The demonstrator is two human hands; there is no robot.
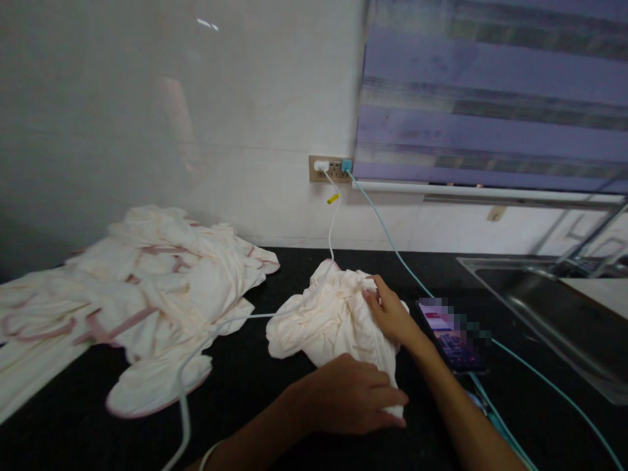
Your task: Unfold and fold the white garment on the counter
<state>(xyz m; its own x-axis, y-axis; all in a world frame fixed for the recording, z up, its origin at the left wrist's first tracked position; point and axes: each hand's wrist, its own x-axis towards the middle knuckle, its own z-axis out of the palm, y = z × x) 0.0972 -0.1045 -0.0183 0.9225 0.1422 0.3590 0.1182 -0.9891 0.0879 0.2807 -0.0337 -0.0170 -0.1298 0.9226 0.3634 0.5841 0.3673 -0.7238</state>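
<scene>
A crumpled cream cloth lies bunched on the black countertop, a bit of pink edging at its far tip. My left hand crosses its near side, fingers curled over the front corner and gripping the fabric. At the cloth's right edge, my right hand pinches a fold between thumb and fingers. A white cord passes across the cloth's left part. What lies beneath the cloth is hidden.
A larger heap of cream cloth with pink trim spreads on the left. A phone lies right of my right arm, beside a teal cable. Behind are a wall outlet and a purple blind; a steel sink is far right.
</scene>
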